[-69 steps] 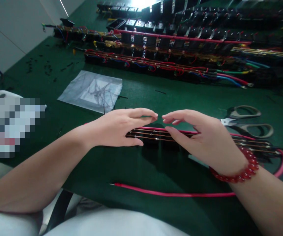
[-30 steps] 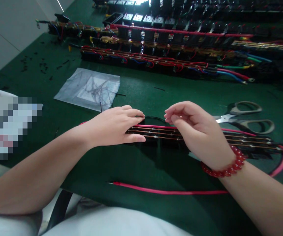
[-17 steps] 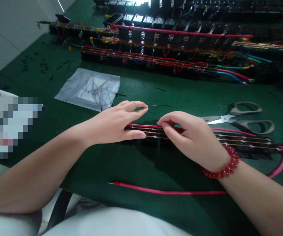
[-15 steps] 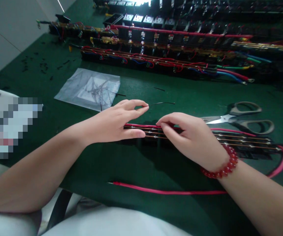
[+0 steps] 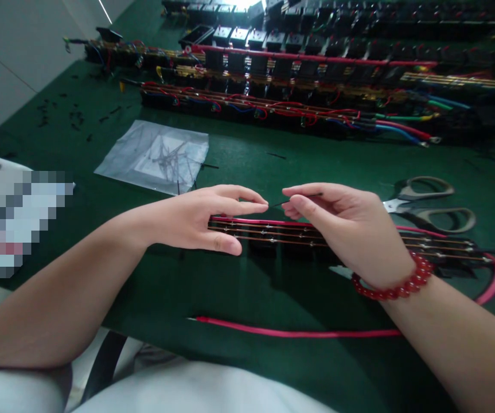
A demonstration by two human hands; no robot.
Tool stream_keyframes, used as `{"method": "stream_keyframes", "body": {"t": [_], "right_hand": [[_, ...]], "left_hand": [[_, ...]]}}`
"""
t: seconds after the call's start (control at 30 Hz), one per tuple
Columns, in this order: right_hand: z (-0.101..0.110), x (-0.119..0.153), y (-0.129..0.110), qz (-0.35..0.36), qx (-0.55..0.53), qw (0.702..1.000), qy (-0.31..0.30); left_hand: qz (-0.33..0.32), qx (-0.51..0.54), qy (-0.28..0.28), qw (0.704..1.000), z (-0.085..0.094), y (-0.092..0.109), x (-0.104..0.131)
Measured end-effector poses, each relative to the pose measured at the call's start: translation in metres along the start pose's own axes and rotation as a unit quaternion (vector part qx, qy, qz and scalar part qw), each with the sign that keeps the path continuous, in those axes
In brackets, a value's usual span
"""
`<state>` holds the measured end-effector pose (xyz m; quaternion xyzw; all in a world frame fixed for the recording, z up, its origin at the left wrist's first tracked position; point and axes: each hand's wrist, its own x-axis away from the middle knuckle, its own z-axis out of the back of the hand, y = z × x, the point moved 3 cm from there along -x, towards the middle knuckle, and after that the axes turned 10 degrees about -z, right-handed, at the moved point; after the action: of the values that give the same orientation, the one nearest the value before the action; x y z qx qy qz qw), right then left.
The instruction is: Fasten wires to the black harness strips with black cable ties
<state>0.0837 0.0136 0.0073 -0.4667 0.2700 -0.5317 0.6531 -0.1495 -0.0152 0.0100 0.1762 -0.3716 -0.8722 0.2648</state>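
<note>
A thin black cable tie (image 5: 279, 203) spans the small gap between my two hands. Its left end sits at the index and middle fingertips of my left hand (image 5: 213, 221), whose thumb is spread apart below. My right hand (image 5: 344, 221), with a red bead bracelet (image 5: 402, 287) at the wrist, pinches the tie between thumb and fingers. Beneath both hands lies a long dark assembly (image 5: 268, 232) with copper-coloured wires and solder points running along it. A red wire (image 5: 251, 221) follows its far edge, partly hidden by my hands.
Scissors (image 5: 428, 203) lie beyond my right hand. A clear plastic bag (image 5: 144, 152) of black ties is at the back left. Loose red cable (image 5: 294, 334) crosses the green table (image 5: 213, 287) near me. Several wired assemblies (image 5: 251, 106) line the back, and a pale, blurred-out object (image 5: 6, 166) is at left.
My right hand has lifted from the red wire on the assembly and now pinches the tie. My left hand has lowered slightly, and its thumb has moved left.
</note>
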Motion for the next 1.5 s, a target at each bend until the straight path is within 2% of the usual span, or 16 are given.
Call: {"method": "stream_keyframes", "body": {"t": [0.13, 0.4, 0.57, 0.77, 0.9, 1.07, 1.2, 1.27, 1.4, 1.5], "right_hand": [[0.001, -0.001, 0.001, -0.01, -0.033, 0.999, -0.008], [-0.001, -0.001, 0.002, 0.013, 0.017, 1.0, -0.013], [-0.005, -0.001, -0.001, 0.062, 0.11, 0.992, -0.032], [-0.009, 0.001, -0.002, 0.114, 0.176, 0.978, -0.019], [-0.008, 0.0, -0.004, 0.115, 0.196, 0.974, -0.018], [-0.002, -0.003, -0.01, 0.084, 0.22, 0.971, -0.045], [-0.002, -0.009, -0.015, 0.088, 0.27, 0.958, -0.042], [-0.006, -0.015, -0.019, 0.099, 0.295, 0.948, -0.061], [-0.021, -0.031, -0.028, 0.109, 0.385, 0.909, -0.117], [-0.03, -0.043, -0.031, 0.084, 0.438, 0.882, -0.15]], "left_hand": [[0.003, -0.002, 0.002, 1.0, -0.001, 0.001, 0.0], [0.015, -0.025, 0.052, 0.998, 0.001, 0.005, -0.004], [0.022, -0.053, 0.022, 0.998, -0.003, 0.006, -0.005], [0.047, -0.061, 0.012, 0.997, -0.005, 0.005, -0.003], [0.075, -0.081, 0.008, 0.994, -0.006, 0.004, -0.003], [0.056, -0.09, -0.015, 0.994, -0.007, 0.003, -0.005], [0.017, -0.104, -0.002, 0.994, -0.007, 0.0, -0.004], [0.005, -0.113, 0.006, 0.994, -0.008, 0.0, -0.004], [0.009, -0.11, 0.007, 0.994, -0.009, -0.001, -0.004], [0.019, -0.106, 0.003, 0.994, -0.009, -0.001, -0.005]]}}
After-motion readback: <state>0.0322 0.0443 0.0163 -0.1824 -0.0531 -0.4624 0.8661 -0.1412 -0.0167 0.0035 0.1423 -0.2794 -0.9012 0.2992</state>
